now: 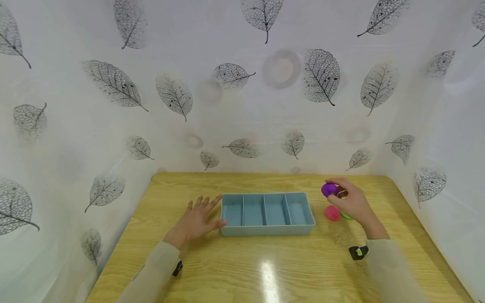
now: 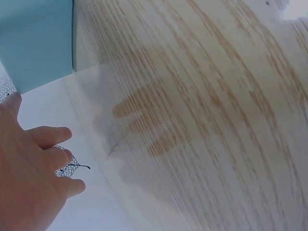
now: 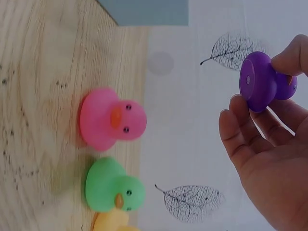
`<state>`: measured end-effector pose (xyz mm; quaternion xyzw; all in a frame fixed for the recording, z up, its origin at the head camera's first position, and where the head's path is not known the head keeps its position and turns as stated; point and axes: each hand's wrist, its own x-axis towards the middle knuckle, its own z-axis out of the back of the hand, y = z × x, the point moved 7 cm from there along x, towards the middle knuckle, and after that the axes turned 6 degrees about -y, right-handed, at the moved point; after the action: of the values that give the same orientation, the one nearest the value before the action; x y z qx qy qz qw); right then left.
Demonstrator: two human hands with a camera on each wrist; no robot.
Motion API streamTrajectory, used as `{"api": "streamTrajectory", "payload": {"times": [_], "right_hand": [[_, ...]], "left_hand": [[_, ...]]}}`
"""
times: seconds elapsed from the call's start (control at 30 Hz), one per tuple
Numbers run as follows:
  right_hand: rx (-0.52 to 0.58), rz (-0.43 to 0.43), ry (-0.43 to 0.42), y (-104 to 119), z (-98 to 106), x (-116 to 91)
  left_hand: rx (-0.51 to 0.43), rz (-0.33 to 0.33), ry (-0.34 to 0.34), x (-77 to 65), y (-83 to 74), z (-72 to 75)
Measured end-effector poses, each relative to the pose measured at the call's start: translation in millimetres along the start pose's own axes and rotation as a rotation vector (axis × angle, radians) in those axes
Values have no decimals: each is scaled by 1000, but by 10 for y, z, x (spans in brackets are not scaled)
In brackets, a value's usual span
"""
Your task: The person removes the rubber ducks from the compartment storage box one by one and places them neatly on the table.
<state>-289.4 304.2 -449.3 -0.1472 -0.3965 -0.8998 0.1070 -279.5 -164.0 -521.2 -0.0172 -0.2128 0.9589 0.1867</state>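
My right hand pinches a purple rubber duck between thumb and fingers, lifted above the table right of a light blue divided tray. In the right wrist view the purple duck sits at my fingertips. A pink duck, a green duck and the top of a yellow duck stand on the wood below it. My left hand lies flat with spread fingers against the tray's left end; its fingers show beside the tray wall.
The wooden table is enclosed by white leaf-printed sheets at the back and both sides. The tray has several compartments, all without contents. A black wrist strap sits on my right sleeve.
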Motion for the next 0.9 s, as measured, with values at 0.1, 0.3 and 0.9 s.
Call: {"api": "streamTrajectory", "payload": {"times": [0.1,0.3,0.9], "right_hand": [[-26,-10,-10,-84,79,-27],[-42,-41,-22,-242,211,-81],[-125,-88,-55,-665,594,-213]], "left_hand": [[-9,-2,1,1,8,-12],[-14,0,6,1,3,-8],[-15,0,7,-11,-7,11]]}}
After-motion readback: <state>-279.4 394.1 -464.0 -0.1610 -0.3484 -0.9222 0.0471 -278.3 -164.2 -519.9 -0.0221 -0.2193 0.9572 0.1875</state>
